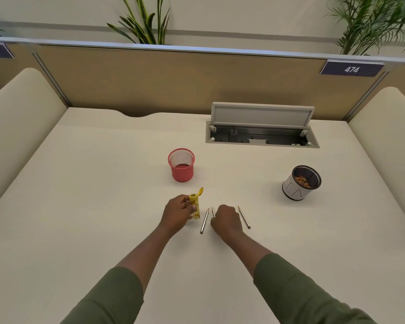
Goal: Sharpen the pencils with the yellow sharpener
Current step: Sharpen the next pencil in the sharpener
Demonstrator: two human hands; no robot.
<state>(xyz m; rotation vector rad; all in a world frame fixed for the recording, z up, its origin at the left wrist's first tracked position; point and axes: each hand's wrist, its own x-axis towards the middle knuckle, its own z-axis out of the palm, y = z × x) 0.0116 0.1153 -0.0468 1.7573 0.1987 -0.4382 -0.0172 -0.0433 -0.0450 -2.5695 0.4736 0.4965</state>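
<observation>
- Left hand (177, 212) grips the yellow sharpener (194, 206), fingers curled round its body and thumb across the front. The sharpener stands roughly upright with its flip lid (200, 191) hinged open toward 1 o'clock; a little orange-brown debris shows low inside the casing.
- Right hand (226, 222) is down on the desk (80, 183) with knuckles up and fingers curled over the middle pencil (213, 211). Only the pencil's tip end shows, at 11 o'clock of the hand — whether the fingers actually pinch it or merely cover it cannot be told from this view.
- Two more pencils lie flat on the desk: the left pencil (204, 221) just beside the sharpener at its 4 o'clock, and the right pencil (244, 217) at 3 o'clock of the right hand. Tips of all three point away from the person, toward 12 o'clock.
- Red mesh cup (181, 165) stands at 12 o'clock of the left hand, nothing visible in it. A black-rimmed mesh cup in a white sleeve (300, 183) stands at 2 o'clock of the right hand, well apart, with shavings inside.
- Progress, as a judgement: early. No pencil is in the sharpener, and none is in the red cup. How sharp each tip is cannot be read at this size.
- Remaining, likely: lift the middle pencil, seat its tip in the sharpener's opening, twist, then repeat for the other two.
</observation>
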